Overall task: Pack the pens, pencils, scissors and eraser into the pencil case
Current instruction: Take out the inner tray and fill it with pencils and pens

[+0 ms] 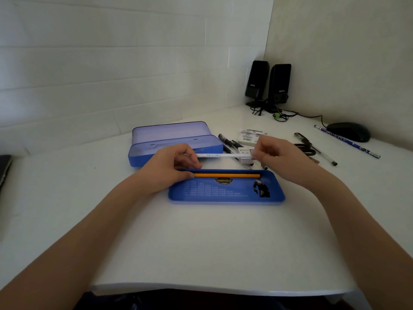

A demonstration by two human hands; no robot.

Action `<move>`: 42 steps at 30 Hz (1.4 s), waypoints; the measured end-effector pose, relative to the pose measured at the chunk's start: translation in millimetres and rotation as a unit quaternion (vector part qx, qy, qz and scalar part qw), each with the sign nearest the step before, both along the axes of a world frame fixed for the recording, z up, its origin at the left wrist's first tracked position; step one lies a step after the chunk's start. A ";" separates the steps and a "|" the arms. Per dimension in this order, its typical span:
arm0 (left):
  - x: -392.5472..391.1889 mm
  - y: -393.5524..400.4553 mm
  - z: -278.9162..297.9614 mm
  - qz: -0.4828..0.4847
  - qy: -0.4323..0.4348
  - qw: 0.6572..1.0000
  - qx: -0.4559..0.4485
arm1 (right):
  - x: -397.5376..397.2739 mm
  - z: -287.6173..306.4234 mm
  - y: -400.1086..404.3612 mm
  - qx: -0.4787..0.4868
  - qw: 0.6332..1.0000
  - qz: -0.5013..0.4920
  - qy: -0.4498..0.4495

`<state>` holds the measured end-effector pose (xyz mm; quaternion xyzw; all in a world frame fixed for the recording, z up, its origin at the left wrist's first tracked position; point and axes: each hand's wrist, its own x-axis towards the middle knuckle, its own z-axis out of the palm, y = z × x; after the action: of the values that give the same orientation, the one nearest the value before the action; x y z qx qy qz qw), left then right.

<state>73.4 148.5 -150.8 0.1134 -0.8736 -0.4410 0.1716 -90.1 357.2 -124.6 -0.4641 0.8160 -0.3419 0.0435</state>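
A blue inner tray (225, 198) of the pencil case lies in front of me with an orange pencil (226, 175) along its far edge. Behind it stands the open blue pencil case (172, 139) with its lid raised. Both hands hold a white pencil (223, 155) level above the tray: my left hand (172, 166) pinches its left end and my right hand (277, 153) pinches its right end. Black pens (230, 143) and a white eraser (245, 159) lie behind the pencil. Black scissors (306, 151) lie right of my right hand, partly hidden.
Two black speakers (268, 86) with cables stand in the back corner. A black mouse (348, 132), a patterned blue pencil (348, 142) and a clear pen (317, 148) lie at the right. Labelled packets (250, 136) sit behind the pens. A dark object (4, 171) is at the left edge.
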 end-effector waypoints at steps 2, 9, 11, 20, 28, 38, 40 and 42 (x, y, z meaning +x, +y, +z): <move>1.6 -2.5 1.4 -0.002 -0.003 1.000 0.010 | 0.3 2.6 2.0 -0.005 1.000 0.002 0.008; 2.9 -5.5 1.5 0.001 -0.003 0.999 0.051 | -5.4 7.2 10.1 -0.051 0.999 0.001 -0.008; 3.8 -7.2 2.4 0.002 -0.014 0.999 0.052 | -4.6 8.9 12.2 -0.040 0.999 0.021 -0.028; 2.6 -11.9 4.3 -0.002 -0.033 0.993 0.113 | 7.9 -3.0 1.6 0.103 0.992 0.077 0.010; 4.4 -5.2 0.9 -0.039 -0.017 0.998 0.046 | 6.0 -10.4 -4.8 0.044 0.997 0.057 0.012; 3.2 -5.5 -0.4 -0.032 -0.004 0.999 0.030 | -29.1 -23.7 -1.8 0.134 0.966 -0.219 0.025; 3.0 -5.3 0.0 -0.032 -0.007 0.999 0.031 | -28.3 -23.6 -4.1 0.146 0.965 -0.218 0.008; 3.2 -4.7 0.1 -0.030 -0.008 0.999 0.028 | -30.0 -23.6 -5.2 0.152 0.965 -0.215 0.002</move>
<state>76.6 143.8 -150.7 0.0955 -0.8652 -0.4696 0.1479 -120.0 352.0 -148.3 -0.2661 0.9391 -0.2141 0.0371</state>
